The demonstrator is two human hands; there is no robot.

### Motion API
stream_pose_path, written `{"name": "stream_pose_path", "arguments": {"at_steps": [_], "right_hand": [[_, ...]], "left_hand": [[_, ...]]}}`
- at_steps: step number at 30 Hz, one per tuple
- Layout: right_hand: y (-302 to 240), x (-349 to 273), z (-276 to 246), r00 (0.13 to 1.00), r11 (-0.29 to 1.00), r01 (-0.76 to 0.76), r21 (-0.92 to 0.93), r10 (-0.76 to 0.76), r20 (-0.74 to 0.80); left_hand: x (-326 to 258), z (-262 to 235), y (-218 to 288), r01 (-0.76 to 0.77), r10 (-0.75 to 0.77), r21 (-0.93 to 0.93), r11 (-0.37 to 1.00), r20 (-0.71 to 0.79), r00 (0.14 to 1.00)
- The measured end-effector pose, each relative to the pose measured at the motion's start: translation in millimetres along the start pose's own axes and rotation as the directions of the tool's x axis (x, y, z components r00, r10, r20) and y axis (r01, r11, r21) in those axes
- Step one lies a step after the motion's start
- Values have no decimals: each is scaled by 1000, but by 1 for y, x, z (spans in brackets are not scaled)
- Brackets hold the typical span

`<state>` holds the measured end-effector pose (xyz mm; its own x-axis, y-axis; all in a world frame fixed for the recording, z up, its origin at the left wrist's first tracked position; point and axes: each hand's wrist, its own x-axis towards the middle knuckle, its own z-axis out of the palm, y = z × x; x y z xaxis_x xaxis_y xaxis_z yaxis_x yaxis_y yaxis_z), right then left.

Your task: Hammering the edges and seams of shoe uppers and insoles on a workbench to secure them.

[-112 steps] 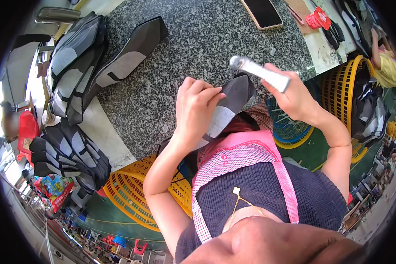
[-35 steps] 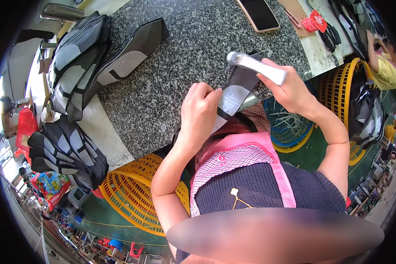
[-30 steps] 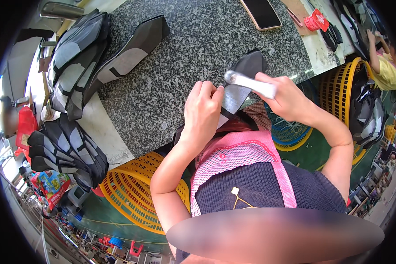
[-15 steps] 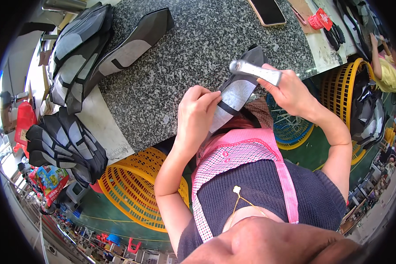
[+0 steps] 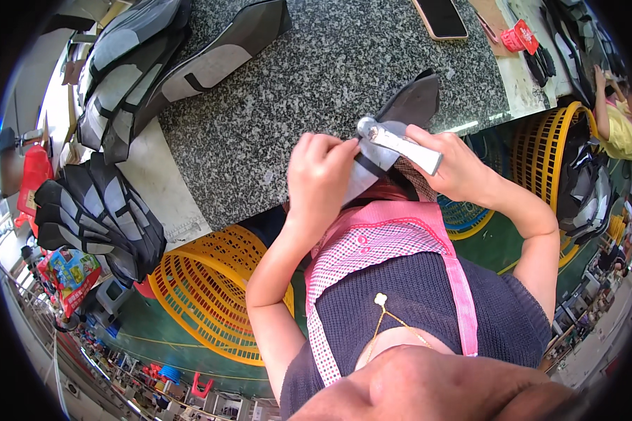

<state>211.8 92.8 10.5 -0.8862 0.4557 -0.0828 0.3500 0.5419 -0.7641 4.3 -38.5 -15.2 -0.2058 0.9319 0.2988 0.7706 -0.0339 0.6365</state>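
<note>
At the near edge of the granite-topped table (image 5: 260, 133) lies a dark grey shoe-upper piece (image 5: 412, 104) with a pale grey patch and a black strip across it. My left hand (image 5: 321, 172) pinches its left edge, thumb and fingertips together. A silver hammer (image 5: 400, 146) is in my right hand (image 5: 460, 167), fingers closed round the handle, most of which is hidden. The rounded end of its head is over the pale patch, close to my left fingertips. Whether it touches the piece, I cannot tell.
Similar pieces are stacked at the table's far left (image 5: 126, 63), with another fanned bunch (image 5: 102, 214) below. A phone (image 5: 440, 17) and a red tub (image 5: 518, 36) are at the far right. Yellow baskets (image 5: 211, 288) stand below; a co-worker in yellow (image 5: 621, 133) is at right.
The hammer has come down and slightly left, nearer my left fingertips. My left hand keeps its pinch on the piece's edge. The whole view has shifted slightly.
</note>
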Motion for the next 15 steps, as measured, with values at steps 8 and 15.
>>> {"name": "stream_pose_path", "arguments": {"at_steps": [8, 15], "right_hand": [[-35, 15, -22, 990, 977, -102, 185, 118, -78], [-23, 19, -7, 983, 998, -36, -43, 43, 176]], "left_hand": [[-22, -10, -1, 26, -32, 177, 984, 34, 999], [-34, -19, -10, 103, -104, 53, 993, 20, 994]]}}
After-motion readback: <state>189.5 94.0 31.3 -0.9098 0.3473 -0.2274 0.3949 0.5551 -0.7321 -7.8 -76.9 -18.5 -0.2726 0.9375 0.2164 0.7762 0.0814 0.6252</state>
